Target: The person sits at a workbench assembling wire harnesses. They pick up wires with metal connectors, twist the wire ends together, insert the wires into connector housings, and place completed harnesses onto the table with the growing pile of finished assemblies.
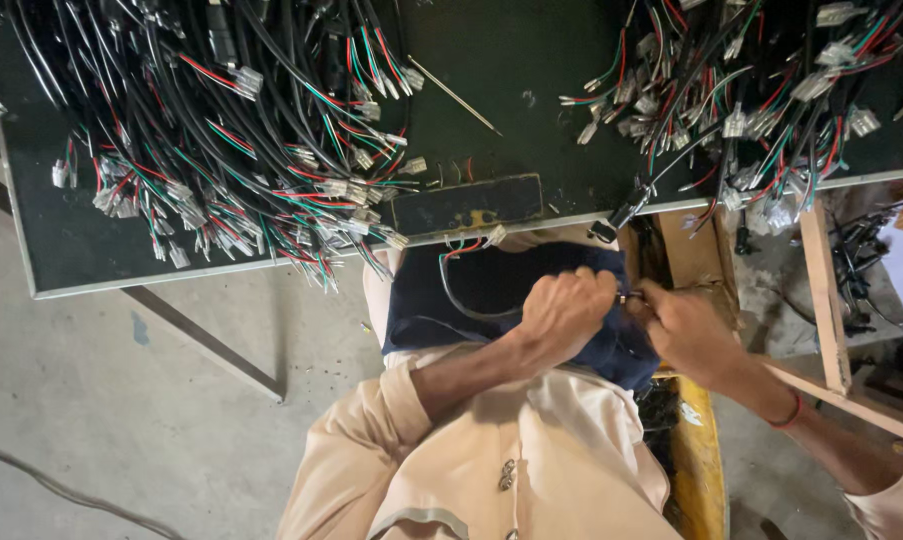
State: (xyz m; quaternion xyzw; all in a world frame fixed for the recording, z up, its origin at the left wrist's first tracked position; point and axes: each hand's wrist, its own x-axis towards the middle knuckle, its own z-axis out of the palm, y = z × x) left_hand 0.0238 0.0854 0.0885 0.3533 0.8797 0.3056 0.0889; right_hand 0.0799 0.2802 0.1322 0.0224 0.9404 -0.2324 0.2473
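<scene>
My left hand (561, 312) is closed around a black cable (451, 290) over my lap, below the table's edge. The cable loops across the dark blue cloth (491, 285) on my knees. My right hand (683, 328) meets the left one, and its fingertips pinch the small metal-tipped cable end (628, 297) between the two hands. A red band sits on my right wrist.
A dark green table (491, 60) holds two big heaps of black cables with red, green and white wires and white plugs: one at left (241, 150), one at right (751, 90). A thin metal rod (453, 95) and a black strip (466, 203) lie between. Wooden shelving (826, 290) stands at right.
</scene>
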